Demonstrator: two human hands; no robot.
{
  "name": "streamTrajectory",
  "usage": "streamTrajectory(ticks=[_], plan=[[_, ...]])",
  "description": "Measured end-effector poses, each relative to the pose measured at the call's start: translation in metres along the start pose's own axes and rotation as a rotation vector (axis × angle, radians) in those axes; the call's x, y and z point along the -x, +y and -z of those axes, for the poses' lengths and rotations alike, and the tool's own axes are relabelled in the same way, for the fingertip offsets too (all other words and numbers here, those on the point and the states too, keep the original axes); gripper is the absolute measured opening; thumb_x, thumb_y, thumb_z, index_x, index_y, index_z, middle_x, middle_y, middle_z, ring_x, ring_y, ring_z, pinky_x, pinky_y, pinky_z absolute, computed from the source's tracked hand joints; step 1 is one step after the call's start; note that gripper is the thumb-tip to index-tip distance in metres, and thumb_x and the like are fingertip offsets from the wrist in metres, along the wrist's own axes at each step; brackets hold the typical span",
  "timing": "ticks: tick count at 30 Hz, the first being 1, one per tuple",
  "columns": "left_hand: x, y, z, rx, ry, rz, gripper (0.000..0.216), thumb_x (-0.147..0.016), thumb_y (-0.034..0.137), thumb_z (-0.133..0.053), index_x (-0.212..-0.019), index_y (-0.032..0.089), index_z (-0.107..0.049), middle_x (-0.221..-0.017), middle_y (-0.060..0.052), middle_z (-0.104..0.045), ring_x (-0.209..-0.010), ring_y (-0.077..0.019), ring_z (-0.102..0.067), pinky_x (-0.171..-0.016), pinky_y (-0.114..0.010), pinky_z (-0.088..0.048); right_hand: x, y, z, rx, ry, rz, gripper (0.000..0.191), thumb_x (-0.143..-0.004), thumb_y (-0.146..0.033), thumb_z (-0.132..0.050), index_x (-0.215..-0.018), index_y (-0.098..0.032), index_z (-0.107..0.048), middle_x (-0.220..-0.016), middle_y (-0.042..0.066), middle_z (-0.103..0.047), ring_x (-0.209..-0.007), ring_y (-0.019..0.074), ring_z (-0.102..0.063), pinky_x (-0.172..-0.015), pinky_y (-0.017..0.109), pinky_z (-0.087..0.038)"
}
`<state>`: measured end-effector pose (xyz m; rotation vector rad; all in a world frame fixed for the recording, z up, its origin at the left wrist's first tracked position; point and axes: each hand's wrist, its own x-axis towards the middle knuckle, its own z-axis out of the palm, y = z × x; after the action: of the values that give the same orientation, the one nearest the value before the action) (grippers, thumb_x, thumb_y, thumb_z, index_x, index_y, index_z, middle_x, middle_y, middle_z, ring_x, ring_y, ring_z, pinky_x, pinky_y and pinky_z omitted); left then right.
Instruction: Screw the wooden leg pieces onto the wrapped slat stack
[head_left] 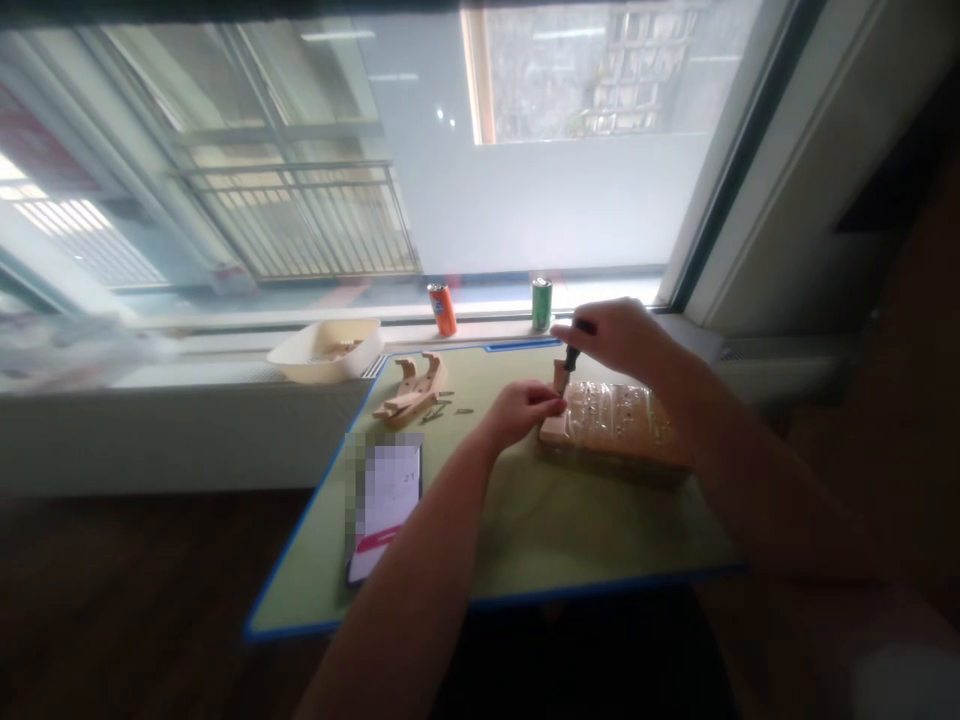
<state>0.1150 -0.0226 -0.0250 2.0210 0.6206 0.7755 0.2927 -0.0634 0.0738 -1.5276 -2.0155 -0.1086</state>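
Observation:
My right hand (616,335) is wrapped round the dark handle of a screwdriver (572,358), whose shaft slants down to a small pale wooden piece (555,428). At the tip, the fingers of my left hand (523,410) are pinched together. What they hold is too small and too covered to make out. The wooden piece lies against the left end of a long brown block (630,420) wrapped in shiny clear plastic with small dots across its top. Part of that block is hidden behind my right forearm.
Curved wooden parts (411,390) and several small screws or pegs (435,412) lie on the green blue-edged tabletop (525,530). A phone (386,510) is at front left. On the sill stand a cream tray (326,350), an orange can (442,310) and a green can (541,306), before a large window.

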Motion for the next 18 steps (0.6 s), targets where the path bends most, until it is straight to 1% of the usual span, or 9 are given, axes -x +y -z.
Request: streamTrajectory(ticks=[2, 3, 4, 5, 6, 7, 8, 13, 18], plan=[[-0.001, -0.001, -0.001, 0.006, -0.004, 0.002, 0.031, -0.073, 0.041, -0.061, -0.08, 0.011, -0.068, -0.075, -0.005, -0.063, -0.068, -0.0139, -0.056, -0.064, -0.026, -0.044, 0.003, -0.003, -0.015, -0.194, 0.041, -0.087, 0.038, -0.082, -0.051, -0.046, -0.081, -0.016, -0.062, -0.063, 0.004, -0.057, -0.055, 0.0126, -0.047, -0.055, 0.029, -0.033], [-0.001, -0.002, -0.001, 0.008, 0.0, 0.01, 0.031, -0.073, 0.041, -0.062, -0.079, 0.011, -0.068, -0.074, -0.004, -0.063, -0.067, -0.0137, -0.055, -0.063, -0.026, -0.043, 0.005, -0.006, -0.023, -0.345, 0.061, -0.145, 0.038, -0.083, -0.048, -0.046, -0.099, -0.016, -0.059, -0.071, 0.005, -0.06, -0.061, 0.0141, -0.051, -0.057, 0.029, -0.036], [-0.001, -0.004, -0.001, 0.01, 0.007, 0.022, 0.031, -0.072, 0.041, -0.062, -0.078, 0.011, -0.068, -0.073, -0.004, -0.062, -0.066, -0.0135, -0.055, -0.062, -0.026, -0.043, 0.008, -0.008, -0.031, -0.532, 0.057, -0.199, 0.043, -0.084, -0.044, -0.044, -0.116, -0.016, -0.05, -0.078, 0.006, -0.062, -0.065, 0.0148, -0.054, -0.057, 0.028, -0.039], [-0.001, -0.005, -0.002, 0.013, 0.015, 0.035, 0.031, -0.071, 0.041, -0.063, -0.077, 0.011, -0.068, -0.072, -0.004, -0.062, -0.065, -0.0134, -0.054, -0.062, -0.026, -0.042, 0.01, -0.011, -0.039, -0.706, 0.056, -0.249, 0.047, -0.086, -0.043, -0.041, -0.124, -0.017, -0.042, -0.081, 0.006, -0.063, -0.065, 0.0147, -0.056, -0.055, 0.028, -0.041], [-0.002, -0.006, -0.002, 0.018, 0.02, 0.045, 0.031, -0.071, 0.041, -0.063, -0.077, 0.011, -0.067, -0.071, -0.004, -0.062, -0.065, -0.0134, -0.054, -0.062, -0.026, -0.042, 0.013, -0.013, -0.045, -0.844, 0.051, -0.29, 0.046, -0.086, -0.043, -0.04, -0.124, -0.018, -0.041, -0.082, 0.006, -0.063, -0.064, 0.0145, -0.056, -0.054, 0.027, -0.042], [-0.002, -0.006, -0.002, 0.022, 0.021, 0.052, 0.031, -0.072, 0.041, -0.062, -0.078, 0.012, -0.067, -0.071, -0.004, -0.062, -0.065, -0.0134, -0.054, -0.062, -0.026, -0.042, 0.016, -0.015, -0.051, -0.926, 0.06, -0.312, 0.043, -0.085, -0.043, -0.04, -0.119, -0.017, -0.047, -0.081, 0.006, -0.063, -0.064, 0.0148, -0.057, -0.054, 0.028, -0.042], [-0.001, -0.007, -0.002, 0.027, 0.019, 0.054, 0.03, -0.072, 0.041, -0.061, -0.078, 0.012, -0.067, -0.072, -0.004, -0.063, -0.066, -0.0135, -0.054, -0.063, -0.027, -0.043, 0.018, -0.016, -0.056, -0.938, 0.096, -0.317, 0.039, -0.085, -0.042, -0.04, -0.113, -0.017, -0.051, -0.08, 0.005, -0.062, -0.067, 0.0148, -0.057, -0.056, 0.028, -0.043], [0.0, 0.0, -0.003, 0.025, 0.006, 0.053, 0.03, -0.072, 0.041, -0.06, -0.077, 0.012, -0.067, -0.072, -0.003, -0.062, -0.067, -0.014, -0.055, -0.064, -0.027, -0.044, 0.028, -0.014, -0.061, -0.894, 0.238, -0.329, 0.033, -0.081, -0.044, -0.047, -0.094, -0.018, -0.062, -0.082, 0.004, -0.062, -0.077, 0.0157, -0.058, -0.069, 0.029, -0.045], [0.002, 0.01, -0.006, -0.073, 0.004, 0.085, 0.028, -0.073, 0.041, -0.059, -0.076, 0.015, -0.068, -0.075, -0.003, -0.062, -0.065, -0.0132, -0.054, -0.061, -0.025, -0.042, 0.032, 0.0, -0.056, -0.808, 0.245, -0.359, 0.032, -0.074, -0.048, -0.057, -0.081, -0.018, -0.062, -0.073, 0.002, -0.061, -0.065, 0.0145, -0.056, -0.06, 0.028, -0.045]])
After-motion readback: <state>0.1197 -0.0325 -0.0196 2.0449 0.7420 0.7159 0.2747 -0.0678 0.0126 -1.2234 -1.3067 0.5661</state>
